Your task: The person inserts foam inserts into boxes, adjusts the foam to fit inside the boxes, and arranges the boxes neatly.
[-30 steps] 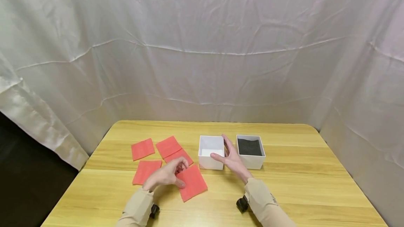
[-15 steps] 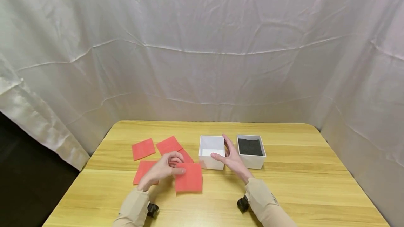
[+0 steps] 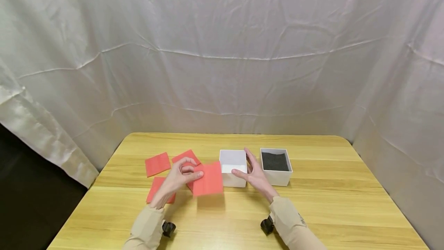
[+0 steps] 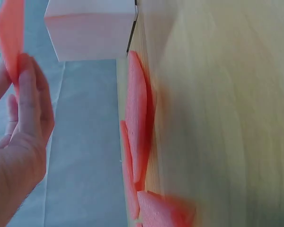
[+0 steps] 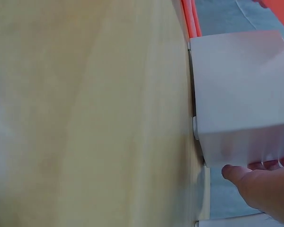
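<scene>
My left hand pinches a square red foam sheet by its left edge, thumb on the near side. The sheet is held above the table, close to the white box's front left. In the left wrist view, the pinched sheet is seen almost edge-on. The open-topped white box has a white bottom inside. Against its right side rests my right hand, thumb and fingers spread and fairly straight. The right wrist view shows the thumb and fingertips at the side of the white box.
Several more red foam sheets lie at the left, one a separate square, others partly behind the left hand. A second white box holding a dark grey foam sheet stands right of the first. A grey curtain surrounds the wooden table.
My left hand has raised the red foam sheet off the table and turned it, bringing it up beside the white box. My right hand stays at the box.
</scene>
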The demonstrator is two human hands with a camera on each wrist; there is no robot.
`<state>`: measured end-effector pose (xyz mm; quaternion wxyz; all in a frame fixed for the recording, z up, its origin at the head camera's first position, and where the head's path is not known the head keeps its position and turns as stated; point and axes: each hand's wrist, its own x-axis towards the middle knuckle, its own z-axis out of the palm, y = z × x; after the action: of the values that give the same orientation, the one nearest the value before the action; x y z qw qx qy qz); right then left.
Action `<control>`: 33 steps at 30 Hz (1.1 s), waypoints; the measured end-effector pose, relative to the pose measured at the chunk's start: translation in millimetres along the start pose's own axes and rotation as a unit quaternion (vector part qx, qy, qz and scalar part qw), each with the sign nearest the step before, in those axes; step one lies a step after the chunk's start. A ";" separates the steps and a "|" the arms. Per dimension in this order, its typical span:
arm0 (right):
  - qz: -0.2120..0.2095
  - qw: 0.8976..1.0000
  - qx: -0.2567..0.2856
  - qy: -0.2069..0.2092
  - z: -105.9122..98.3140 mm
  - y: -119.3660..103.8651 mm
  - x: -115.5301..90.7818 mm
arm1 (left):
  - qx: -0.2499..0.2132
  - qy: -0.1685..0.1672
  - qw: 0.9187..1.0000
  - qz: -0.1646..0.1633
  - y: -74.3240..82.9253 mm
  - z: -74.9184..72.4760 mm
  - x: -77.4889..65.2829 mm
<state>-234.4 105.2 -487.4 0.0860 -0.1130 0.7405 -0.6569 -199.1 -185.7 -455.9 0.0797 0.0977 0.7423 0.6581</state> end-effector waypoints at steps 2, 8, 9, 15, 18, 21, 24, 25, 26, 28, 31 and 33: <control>-0.003 1.000 -0.002 -0.001 0.0 0.4 -1.3 | 0.008 0.025 1.000 0.008 1.2 2.8 1.1; -0.004 1.000 -0.001 -0.001 1.8 0.4 -3.8 | 0.020 0.062 0.998 0.010 4.4 10.0 5.3; -0.006 1.000 0.000 -0.001 2.0 0.2 -4.4 | 0.019 0.060 0.998 0.009 4.7 11.1 6.5; -0.011 1.000 0.004 -0.003 2.6 -1.8 -7.7 | 0.013 0.044 0.999 0.021 10.0 18.3 12.1; -0.006 1.000 0.002 -0.005 2.5 -1.8 -8.6 | 0.020 0.055 0.998 0.036 12.9 22.7 16.1; -0.001 1.000 0.003 -0.006 2.4 -0.8 -9.0 | 0.026 0.068 0.996 0.045 14.9 27.8 20.9; 0.002 1.000 0.008 -0.008 2.6 -0.6 -9.5 | 0.038 0.075 0.995 0.045 16.8 32.5 24.1; 0.003 1.000 0.009 -0.009 2.6 -0.7 -9.9 | 0.044 0.077 0.995 0.045 17.5 34.0 25.0; 0.005 1.000 0.011 -0.010 2.8 -0.9 -10.1 | 0.049 0.076 0.995 0.046 18.1 35.2 25.8; 0.005 1.000 0.012 -0.013 2.8 -0.9 -10.4 | 0.058 0.074 0.994 0.050 19.2 37.6 27.5; 0.006 1.000 0.013 -0.015 2.7 -0.8 -10.7 | 0.062 0.066 0.994 0.054 20.8 40.5 30.3; 0.008 1.000 0.016 -0.016 2.6 -0.6 -10.7 | 0.067 0.061 0.994 0.054 21.6 42.2 32.0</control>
<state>-223.4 105.6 -487.3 0.1043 -0.1163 0.7293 -0.6661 -218.8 -134.7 -439.3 -0.0085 0.1023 0.7816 0.6153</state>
